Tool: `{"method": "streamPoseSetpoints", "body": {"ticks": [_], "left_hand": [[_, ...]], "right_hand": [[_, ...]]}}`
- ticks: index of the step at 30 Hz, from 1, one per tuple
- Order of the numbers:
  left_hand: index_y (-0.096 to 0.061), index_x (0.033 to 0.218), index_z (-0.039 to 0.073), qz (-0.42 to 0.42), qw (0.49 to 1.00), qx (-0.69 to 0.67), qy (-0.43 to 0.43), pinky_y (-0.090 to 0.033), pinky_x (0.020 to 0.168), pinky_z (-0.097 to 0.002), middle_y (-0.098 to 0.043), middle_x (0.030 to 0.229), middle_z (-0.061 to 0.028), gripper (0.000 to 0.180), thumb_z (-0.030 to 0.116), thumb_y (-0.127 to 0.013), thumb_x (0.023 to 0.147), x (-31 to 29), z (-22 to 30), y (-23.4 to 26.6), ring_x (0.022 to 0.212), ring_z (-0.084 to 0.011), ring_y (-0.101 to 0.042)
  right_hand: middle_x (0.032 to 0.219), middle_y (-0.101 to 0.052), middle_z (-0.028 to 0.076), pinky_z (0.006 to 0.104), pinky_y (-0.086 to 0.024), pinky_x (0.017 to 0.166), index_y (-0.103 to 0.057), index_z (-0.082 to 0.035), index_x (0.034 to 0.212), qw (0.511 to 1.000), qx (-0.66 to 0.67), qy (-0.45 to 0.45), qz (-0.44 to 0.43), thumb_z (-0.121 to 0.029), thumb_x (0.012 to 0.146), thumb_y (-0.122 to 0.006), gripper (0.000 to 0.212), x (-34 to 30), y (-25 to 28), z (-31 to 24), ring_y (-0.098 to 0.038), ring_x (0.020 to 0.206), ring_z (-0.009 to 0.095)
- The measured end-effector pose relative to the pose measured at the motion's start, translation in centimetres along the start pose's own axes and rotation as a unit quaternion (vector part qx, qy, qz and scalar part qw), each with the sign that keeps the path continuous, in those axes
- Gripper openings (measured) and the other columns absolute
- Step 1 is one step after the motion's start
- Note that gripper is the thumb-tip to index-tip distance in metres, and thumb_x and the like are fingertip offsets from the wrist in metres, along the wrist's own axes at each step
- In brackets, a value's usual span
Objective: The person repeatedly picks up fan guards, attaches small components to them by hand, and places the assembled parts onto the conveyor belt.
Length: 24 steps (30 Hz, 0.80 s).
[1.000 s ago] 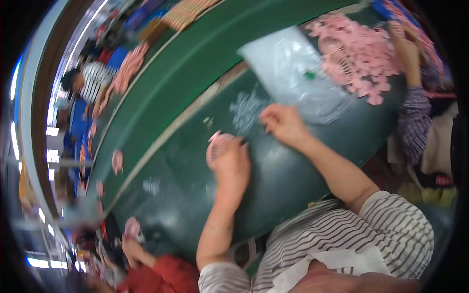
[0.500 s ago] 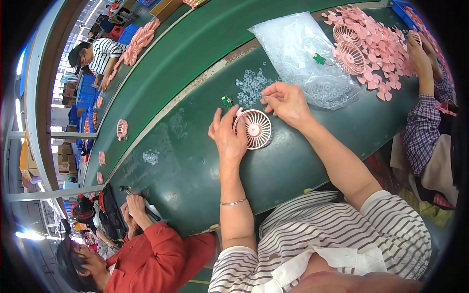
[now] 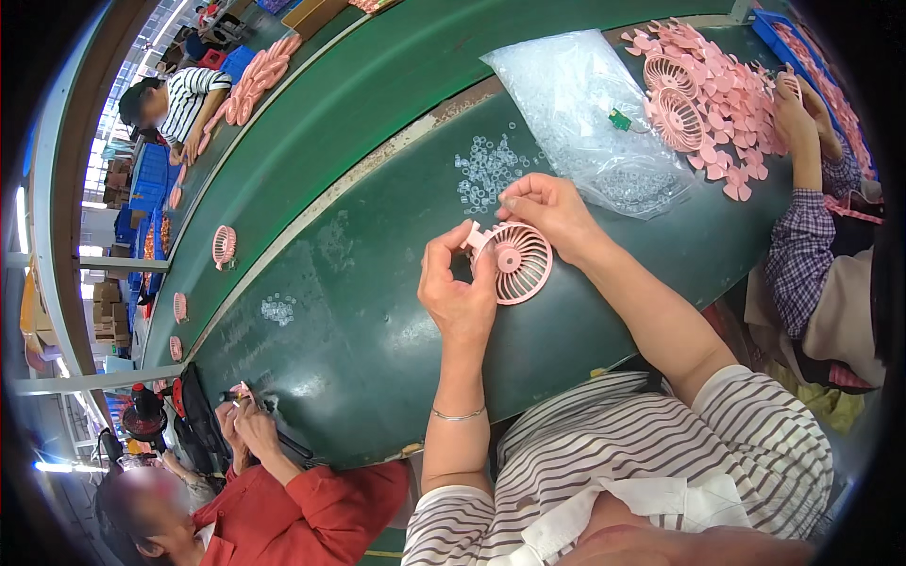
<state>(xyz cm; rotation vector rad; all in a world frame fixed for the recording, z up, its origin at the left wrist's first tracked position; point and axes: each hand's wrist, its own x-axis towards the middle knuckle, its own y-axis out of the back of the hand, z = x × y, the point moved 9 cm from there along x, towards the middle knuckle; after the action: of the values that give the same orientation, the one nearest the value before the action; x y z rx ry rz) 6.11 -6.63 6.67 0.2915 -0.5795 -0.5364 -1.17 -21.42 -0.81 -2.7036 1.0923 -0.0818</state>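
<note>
My left hand (image 3: 460, 283) grips a round pink fan cage (image 3: 522, 267) by its left side, thumb and fingers about the short neck. The slatted face of the cage points up, with a hub in the middle. My right hand (image 3: 545, 215) is at the cage's upper rim, its thumb and forefinger pinched together. Whatever sits between those fingertips is too small to make out. Just beyond the right fingertips lies a loose pile of small clear rings (image 3: 484, 170) on the dark green table (image 3: 377, 321).
A clear bag of rings (image 3: 590, 113), a green circuit board (image 3: 619, 119) on it, lies beyond. Pink fan blades (image 3: 727, 123) and cages (image 3: 677, 120) pile at right, near a co-worker's hands (image 3: 800, 118). A red-sleeved co-worker (image 3: 293, 500) works at left. Fan cages (image 3: 224, 246) sit on the green belt (image 3: 311, 151).
The fan cage has shifted right and toward me in my left hand, which now grips its neck. My right fingers have come to its rim. The circuit board by my left fingers no longer shows.
</note>
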Motion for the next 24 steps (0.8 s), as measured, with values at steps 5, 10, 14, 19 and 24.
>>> {"method": "streamPoseSetpoints", "body": {"ticks": [5,10,14,19,24], "left_hand": [[-0.058,0.099,-0.004,0.06,0.973,-0.189,0.116,-0.048,0.067,-0.022,-0.061,0.09,-0.0082,0.026,0.004,-0.068,0.076,2.5,-2.9,1.7,0.077,-0.0115,-0.059],[-0.06,0.087,0.0,-0.02,0.969,-0.199,0.146,-0.049,0.062,-0.0264,-0.064,0.079,-0.0104,0.02,0.012,-0.068,0.074,8.7,-1.5,-6.1,0.071,-0.0137,-0.061],[-0.052,0.107,-0.004,-0.141,0.853,-0.455,0.214,-0.056,0.057,-0.0337,-0.059,0.091,-0.014,0.036,0.015,-0.065,0.079,8.6,2.8,-16.2,0.074,-0.0185,-0.06],[-0.054,0.106,-0.001,-0.099,0.934,-0.339,0.055,-0.055,0.061,-0.0297,-0.058,0.095,-0.0097,0.026,0.011,-0.057,0.083,14.5,2.0,-12.3,0.087,-0.0146,-0.057],[-0.06,0.099,0.003,0.191,0.925,0.321,-0.069,-0.041,0.091,-0.0414,-0.054,0.108,-0.0203,0.027,0.014,-0.059,0.074,22.7,-10.6,7.4,0.102,-0.0343,-0.05]], "right_hand": [[0.082,-0.063,0.012,0.0296,-0.052,0.061,-0.055,-0.001,0.095,0.948,0.274,-0.16,-0.02,-0.009,0.082,-0.058,0.015,0.6,-0.1,3.7,-0.062,0.071,0.019],[0.078,-0.061,0.008,0.0274,-0.05,0.056,-0.057,-0.002,0.09,0.972,0.191,-0.131,-0.036,-0.009,0.083,-0.056,0.01,-0.2,-0.1,2.8,-0.06,0.066,0.015],[0.076,-0.06,0.006,0.0268,-0.048,0.055,-0.057,-0.002,0.09,0.966,0.224,-0.1,0.08,-0.014,0.086,-0.055,0.013,-0.6,0.0,2.0,-0.059,0.067,0.012],[0.075,-0.061,0.007,0.0232,-0.046,0.05,-0.058,-0.001,0.088,0.978,0.137,-0.146,-0.05,-0.011,0.084,-0.059,0.01,0.1,-0.9,2.6,-0.056,0.059,0.011],[0.074,-0.06,0.007,0.0219,-0.045,0.049,-0.057,0.001,0.09,0.984,0.1,-0.135,-0.062,-0.008,0.085,-0.057,0.01,-0.5,-2.7,1.2,-0.055,0.057,0.01]]}}
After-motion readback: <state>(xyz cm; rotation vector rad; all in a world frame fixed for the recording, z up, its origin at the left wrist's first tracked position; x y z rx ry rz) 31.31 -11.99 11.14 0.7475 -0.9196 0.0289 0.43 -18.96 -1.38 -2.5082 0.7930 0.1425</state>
